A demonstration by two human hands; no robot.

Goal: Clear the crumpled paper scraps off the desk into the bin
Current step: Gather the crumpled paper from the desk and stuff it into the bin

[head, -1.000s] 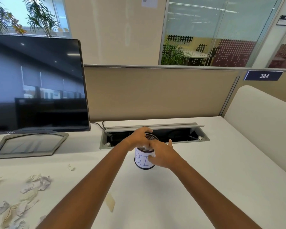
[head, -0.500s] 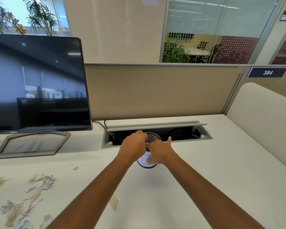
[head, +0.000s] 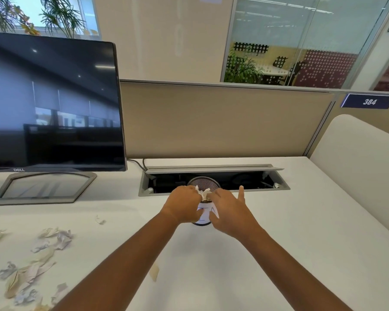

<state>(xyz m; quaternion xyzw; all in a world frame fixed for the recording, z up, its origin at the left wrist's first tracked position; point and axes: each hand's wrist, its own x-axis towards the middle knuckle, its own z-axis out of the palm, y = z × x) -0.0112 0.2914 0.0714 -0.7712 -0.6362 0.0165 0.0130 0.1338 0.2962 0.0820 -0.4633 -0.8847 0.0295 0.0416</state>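
Bin: small round cup of black wire mesh with a white paper label marked in blue, standing upright on the desk just in front of the cable trough.
Wad: white crumpled paper, ragged and creased, sitting at the bin's mouth between both hands.
Left hand: fingers curled, knuckles up, pinching the wad's left edge.
Right hand: close against the left, fingertips at the wad, one finger raised straight, thumb by the label; cannot tell whether it grips.
Scraps: crinkled beige and grey-white pieces scattered over the desk's near left, well apart from the bin; one tiny scrap lies nearer.
Slip: flat beige strip beside the left forearm.
Desk: smooth, matte white.
Monitor: glossy dark screen on a flat grey angular base, far left.
Cable trough: long grey metal slot, lid raised.
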